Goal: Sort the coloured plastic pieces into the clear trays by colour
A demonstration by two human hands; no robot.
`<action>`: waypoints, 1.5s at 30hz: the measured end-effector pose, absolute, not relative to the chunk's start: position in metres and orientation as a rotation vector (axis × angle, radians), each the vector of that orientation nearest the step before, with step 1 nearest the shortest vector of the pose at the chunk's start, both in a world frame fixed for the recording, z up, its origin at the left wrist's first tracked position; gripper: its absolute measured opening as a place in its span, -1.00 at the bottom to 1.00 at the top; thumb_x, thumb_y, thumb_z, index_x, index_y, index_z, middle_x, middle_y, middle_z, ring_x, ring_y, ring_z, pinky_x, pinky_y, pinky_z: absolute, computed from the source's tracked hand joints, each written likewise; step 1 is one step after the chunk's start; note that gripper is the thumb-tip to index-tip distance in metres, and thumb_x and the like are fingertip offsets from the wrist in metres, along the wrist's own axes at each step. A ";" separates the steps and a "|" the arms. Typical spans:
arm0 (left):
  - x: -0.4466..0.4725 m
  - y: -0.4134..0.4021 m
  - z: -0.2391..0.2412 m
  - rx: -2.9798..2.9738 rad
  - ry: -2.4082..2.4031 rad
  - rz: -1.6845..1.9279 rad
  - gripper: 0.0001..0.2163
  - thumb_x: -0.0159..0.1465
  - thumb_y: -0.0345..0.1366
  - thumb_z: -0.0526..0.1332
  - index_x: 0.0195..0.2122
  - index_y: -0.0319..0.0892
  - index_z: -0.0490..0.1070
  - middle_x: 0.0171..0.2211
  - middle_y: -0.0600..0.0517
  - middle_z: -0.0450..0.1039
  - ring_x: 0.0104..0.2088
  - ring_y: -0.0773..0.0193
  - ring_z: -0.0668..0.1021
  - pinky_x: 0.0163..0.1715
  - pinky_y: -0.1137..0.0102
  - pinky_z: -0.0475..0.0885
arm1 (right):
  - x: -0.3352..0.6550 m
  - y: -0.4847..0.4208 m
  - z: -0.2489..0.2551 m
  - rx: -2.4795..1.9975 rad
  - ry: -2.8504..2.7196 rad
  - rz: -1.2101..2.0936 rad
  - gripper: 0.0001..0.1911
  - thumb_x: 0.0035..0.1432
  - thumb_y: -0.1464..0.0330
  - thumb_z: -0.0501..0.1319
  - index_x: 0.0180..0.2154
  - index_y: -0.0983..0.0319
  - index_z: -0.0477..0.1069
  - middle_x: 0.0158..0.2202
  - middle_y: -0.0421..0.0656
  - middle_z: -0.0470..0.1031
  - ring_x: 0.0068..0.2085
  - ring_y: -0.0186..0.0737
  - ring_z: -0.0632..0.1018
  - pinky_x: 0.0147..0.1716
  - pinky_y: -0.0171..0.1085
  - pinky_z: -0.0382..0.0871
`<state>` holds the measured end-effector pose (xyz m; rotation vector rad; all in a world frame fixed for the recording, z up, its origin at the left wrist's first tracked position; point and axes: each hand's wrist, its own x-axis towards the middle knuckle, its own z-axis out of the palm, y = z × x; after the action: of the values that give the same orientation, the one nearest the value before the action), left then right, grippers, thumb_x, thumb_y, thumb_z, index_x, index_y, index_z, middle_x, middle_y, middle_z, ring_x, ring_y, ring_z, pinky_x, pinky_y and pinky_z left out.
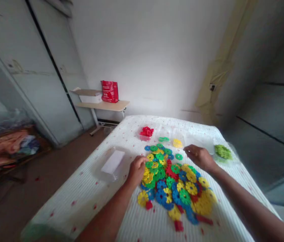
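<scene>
A heap of notched plastic discs in yellow, green, blue and red lies on the bed-like white surface. My left hand is at the heap's upper left edge, its fingers curled together beside yellow and green discs; what they pinch, if anything, is hidden. To the right and farther back, my right hand hovers over the cloth, fingers stretched leftward and slightly apart, with nothing visible in them. Just left of its fingertips are yellow discs in a clear container. A lone green disc lies between the hands.
Along the back are red pieces in a clear tub, green discs, and light-green pieces in a clear container at the right. A clear box with a white slip stands left. Beyond is a small table with a red bag.
</scene>
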<state>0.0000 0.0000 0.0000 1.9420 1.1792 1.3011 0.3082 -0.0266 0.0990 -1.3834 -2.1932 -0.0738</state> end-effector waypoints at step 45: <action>0.009 -0.019 0.027 2.284 1.106 1.172 -0.80 0.14 -0.40 0.10 -0.25 -0.13 0.46 -0.26 -0.01 0.50 -0.17 0.22 0.49 -0.10 0.29 0.36 | 0.296 -0.081 0.082 -1.557 -1.996 0.076 -0.71 0.17 0.25 0.01 -0.31 0.22 0.46 -0.39 -0.12 0.52 -0.47 -0.28 0.49 -0.46 -0.34 0.34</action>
<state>0.0095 -0.0187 0.0269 2.2840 1.1062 1.1725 0.2957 -0.0813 0.0816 -1.5572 -1.9961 0.0758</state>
